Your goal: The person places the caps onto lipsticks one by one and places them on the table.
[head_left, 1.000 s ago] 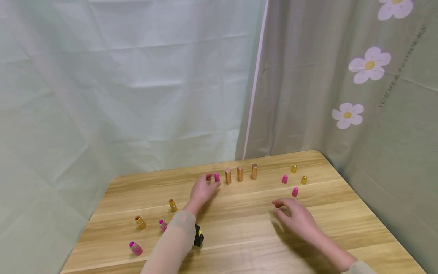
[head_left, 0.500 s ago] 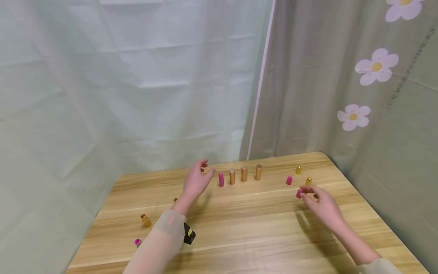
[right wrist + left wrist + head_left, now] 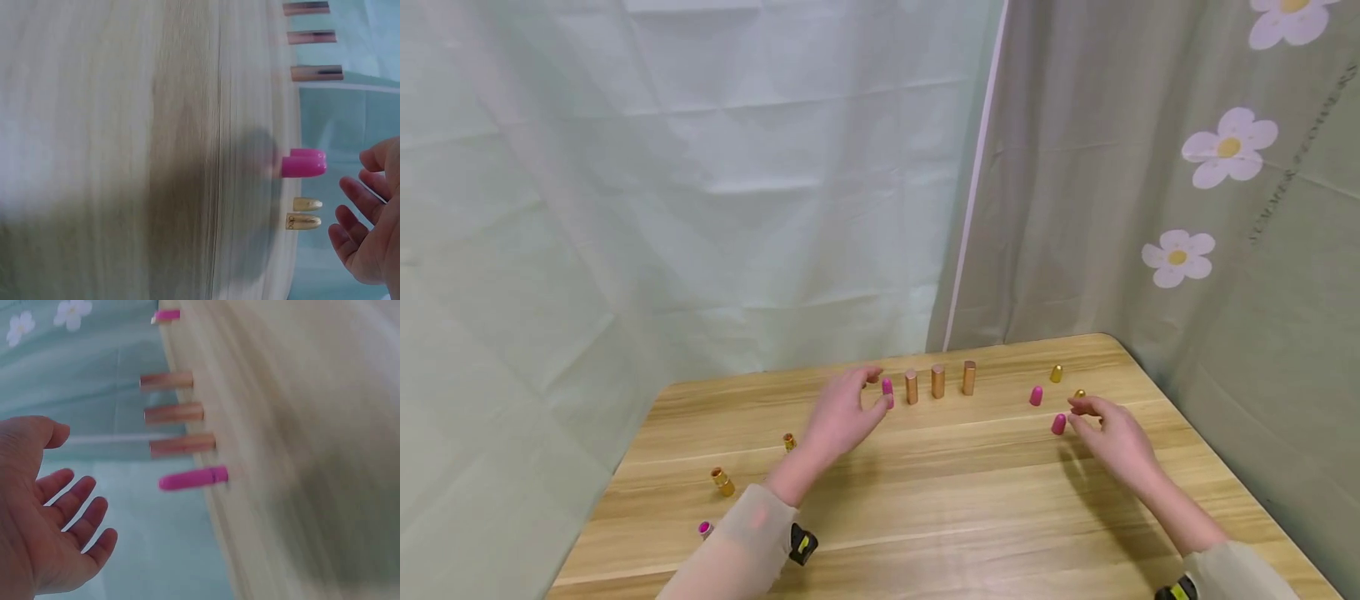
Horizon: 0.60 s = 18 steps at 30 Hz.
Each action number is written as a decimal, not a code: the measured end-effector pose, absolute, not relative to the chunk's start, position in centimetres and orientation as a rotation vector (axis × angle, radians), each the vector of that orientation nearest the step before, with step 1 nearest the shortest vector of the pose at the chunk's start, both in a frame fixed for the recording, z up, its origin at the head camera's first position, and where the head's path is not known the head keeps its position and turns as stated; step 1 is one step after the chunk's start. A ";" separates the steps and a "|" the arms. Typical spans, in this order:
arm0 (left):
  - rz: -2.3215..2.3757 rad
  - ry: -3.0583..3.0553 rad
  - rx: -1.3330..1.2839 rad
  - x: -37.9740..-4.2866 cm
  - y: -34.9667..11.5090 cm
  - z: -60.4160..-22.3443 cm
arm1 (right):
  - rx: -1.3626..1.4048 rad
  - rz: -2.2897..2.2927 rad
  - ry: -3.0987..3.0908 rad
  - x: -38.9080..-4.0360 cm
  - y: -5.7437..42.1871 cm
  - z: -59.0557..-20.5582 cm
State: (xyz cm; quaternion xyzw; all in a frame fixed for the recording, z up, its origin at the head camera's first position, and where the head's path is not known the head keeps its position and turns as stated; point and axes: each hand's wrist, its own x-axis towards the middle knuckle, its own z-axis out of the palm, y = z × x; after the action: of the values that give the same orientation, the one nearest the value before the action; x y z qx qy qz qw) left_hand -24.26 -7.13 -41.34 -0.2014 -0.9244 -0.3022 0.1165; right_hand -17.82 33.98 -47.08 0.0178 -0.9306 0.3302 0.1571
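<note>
Currently, I'm watching the left hand [image 3: 838,414] hovering, fingers parted, near an upright, bullet-shaped magenta tube [image 3: 194,479], while the right hand [image 3: 1116,442], fingers also parted, is hovering near a domed pink cap [image 3: 1058,424] standing on the wood-grain table [image 3: 955,500].

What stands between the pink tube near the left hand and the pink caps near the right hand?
Three copper-coloured tubes stand in a row between the pink tube and the pink caps; the head and left wrist views both show this.
</note>
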 end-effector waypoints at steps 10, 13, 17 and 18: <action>-0.828 -2.789 -0.861 -19.0 -4.2 -44.1 | 0.056 0.789 -2.761 -19.2 34.4 -47.9; -0.756 -2.813 -0.944 -17.4 -3.1 -45.4 | 0.068 0.743 -2.792 -19.6 34.4 -48.3; -0.675 -2.818 -1.024 -15.9 -2.0 -46.7 | 0.056 0.732 -2.833 -20.1 34.5 -48.9; -0.670 -2.818 -1.035 -15.6 -1.8 -47.0 | 0.052 0.733 -2.838 -20.2 34.5 -49.0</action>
State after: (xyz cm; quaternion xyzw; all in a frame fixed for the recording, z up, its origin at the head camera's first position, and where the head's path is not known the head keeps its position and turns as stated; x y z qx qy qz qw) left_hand -15.64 -1.82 -46.96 -0.3364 -0.9156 -0.2176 0.0329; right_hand -20.24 34.46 -49.05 0.0177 -0.9628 0.2485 0.1047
